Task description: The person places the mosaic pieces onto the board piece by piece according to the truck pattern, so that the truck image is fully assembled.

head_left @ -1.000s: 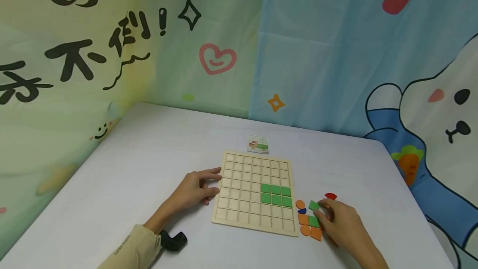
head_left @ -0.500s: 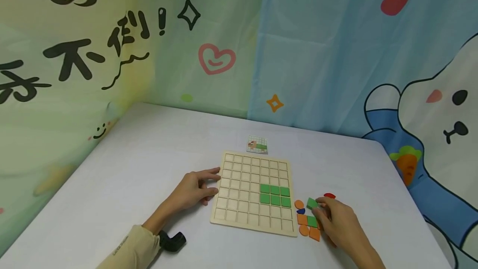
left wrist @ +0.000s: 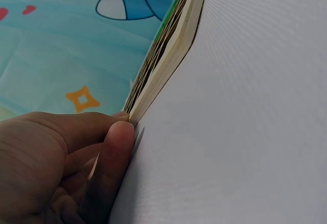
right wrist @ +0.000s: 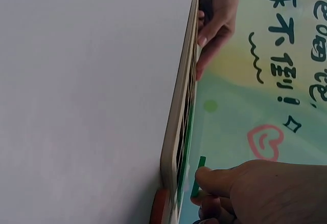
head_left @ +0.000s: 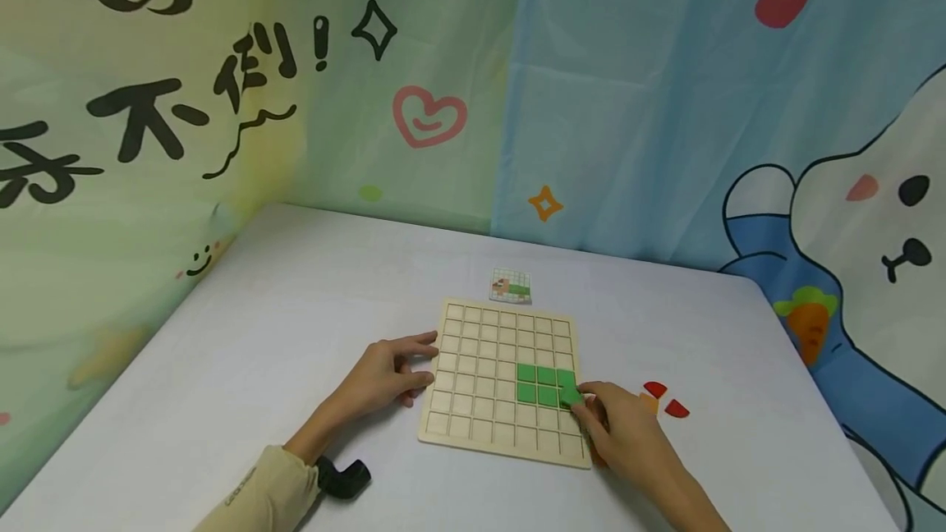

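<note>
A wooden grid board [head_left: 480, 384] lies on the white table, with green square tiles [head_left: 535, 373] filling two short rows of cells at its right side. My right hand [head_left: 628, 437] pinches another green square tile [head_left: 570, 396] between thumb and fingertips, over the board's right edge. In the right wrist view that held tile [right wrist: 198, 178] is tilted and raised above the board's surface. My left hand [head_left: 384, 376] touches the board's left edge with thumb and fingers spread along it. Close up in the left wrist view, its fingertips meet the board's edge [left wrist: 168, 75].
Behind the board lies a small picture card [head_left: 510, 286]. Red pieces [head_left: 676, 409] and an orange piece [head_left: 650, 402] lie beyond my right hand, which hides most of the other loose pieces. A black curved band [head_left: 343, 479] sits at the left wrist. Printed curtains stand behind the table.
My right hand has moved left from the loose pieces to the board's right edge, carrying the green tile. Another red piece has come into sight behind it. The left hand stays put.
</note>
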